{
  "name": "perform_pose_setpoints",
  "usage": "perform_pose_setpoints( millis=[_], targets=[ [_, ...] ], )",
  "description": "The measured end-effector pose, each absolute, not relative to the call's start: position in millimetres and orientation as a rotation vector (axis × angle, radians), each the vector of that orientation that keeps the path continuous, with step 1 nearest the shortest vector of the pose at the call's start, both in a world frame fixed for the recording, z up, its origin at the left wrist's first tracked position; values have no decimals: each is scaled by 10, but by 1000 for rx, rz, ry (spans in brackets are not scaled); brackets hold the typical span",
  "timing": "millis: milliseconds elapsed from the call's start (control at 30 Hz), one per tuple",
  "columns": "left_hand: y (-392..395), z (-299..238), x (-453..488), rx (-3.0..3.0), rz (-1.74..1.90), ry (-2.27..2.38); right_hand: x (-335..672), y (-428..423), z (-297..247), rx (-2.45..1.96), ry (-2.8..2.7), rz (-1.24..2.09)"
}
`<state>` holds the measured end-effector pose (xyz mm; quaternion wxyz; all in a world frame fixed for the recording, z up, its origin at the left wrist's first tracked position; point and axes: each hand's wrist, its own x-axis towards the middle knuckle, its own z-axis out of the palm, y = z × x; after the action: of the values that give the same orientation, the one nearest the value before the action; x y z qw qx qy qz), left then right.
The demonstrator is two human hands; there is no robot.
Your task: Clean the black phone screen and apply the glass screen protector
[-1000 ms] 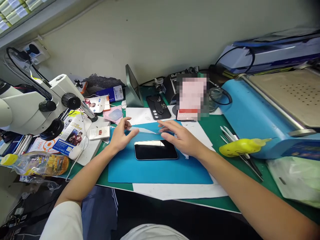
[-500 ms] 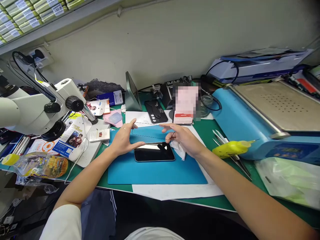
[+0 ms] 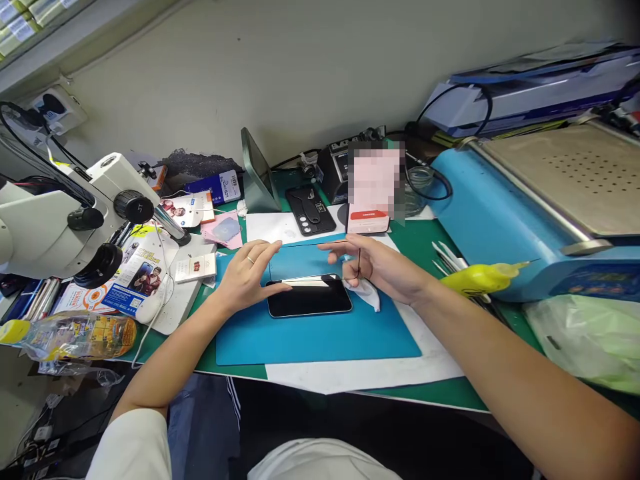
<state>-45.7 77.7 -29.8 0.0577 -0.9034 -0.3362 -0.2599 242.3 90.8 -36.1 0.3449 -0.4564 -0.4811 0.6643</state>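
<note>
One clear sheet (image 3: 305,263) with a thin black border, held up by its short ends above a blue mat (image 3: 320,341). The left hand (image 3: 251,275), ring on one finger, has its fingers and thumb spread wide along the left end. The right hand (image 3: 383,265) has the other end, fingers bent round it, so each grip is on the sheet's edge, not clenched at all.

The dark phone (image 3: 310,301) lies screen up on the mat, just nearer the wearer than the sheet. Left thumb overlaps its far edge from this angle, but I can't tell if it's actually touching. There's also a white tissue (image 3: 369,296) under the right hand; no idea whether it's held or just lying there.

Rest of the counter (image 3: 410,248) is pretty packed: black phone case (image 3: 311,212) behind the mat on white paper, pink-screened phone (image 3: 369,225) propped beside it, yellow squeeze bottle (image 3: 480,277) off to the right, microscope (image 3: 107,183) on the left.
</note>
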Motion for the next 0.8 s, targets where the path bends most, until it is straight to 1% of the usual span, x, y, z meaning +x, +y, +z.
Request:
perform_pose_setpoints(
  millis=[267,333,433,533,667,800],
  targets=[
    [634,-181,-407,-2770,-912,-1108,2557,838,-382,-1286,-1604,1420],
    [553,-170,-425,-2803,-914,-1166,2659,756,-425,-1269,-1822,1264],
    [455,-235,-445,-2847,-968,-1234,2774,628,-510,-1193,-2152,945],
    [400,-359,-436,-2919,-981,-1267,2831,549,-608,-1180,-2205,761],
    [376,-464,-413,-3000,-820,-1307,2912,505,-730,-1148,-2317,632],
    [372,-467,-409,-3021,-758,-1387,2965,472,-787,-1182,-2412,626]
  ],
)
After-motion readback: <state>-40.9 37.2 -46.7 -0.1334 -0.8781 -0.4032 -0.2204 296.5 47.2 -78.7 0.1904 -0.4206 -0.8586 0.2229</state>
